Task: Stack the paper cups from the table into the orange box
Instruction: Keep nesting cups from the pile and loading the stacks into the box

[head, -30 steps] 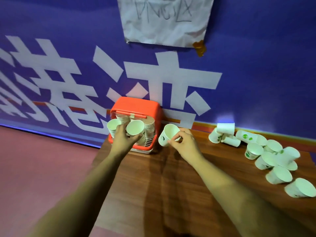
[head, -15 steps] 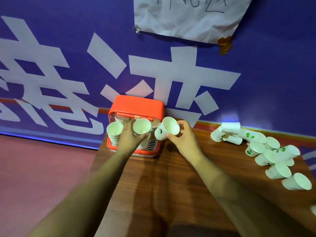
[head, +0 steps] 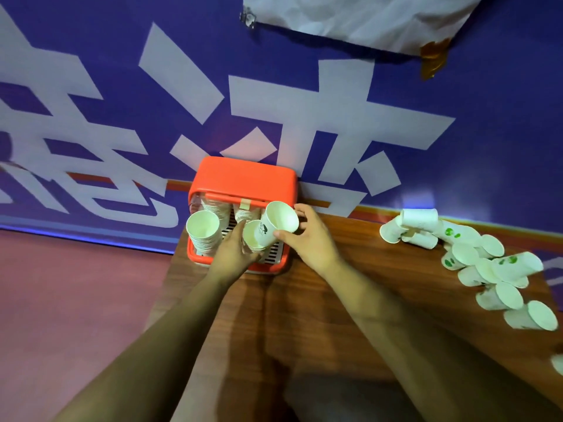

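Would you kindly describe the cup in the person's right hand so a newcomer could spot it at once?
Find the orange box against the purple wall. At its front right, the right hand holds one tilted cup. Unlike the stacks beside it, it is single, with a dark logo.

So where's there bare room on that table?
Bare wood lies between the two forearms, in front of the orange box, and on the table from the right hand across to the loose cups. Crowded: the box mouth, where the left hand grips a cup stack and the right holds a cup, and the right edge under the loose cups.
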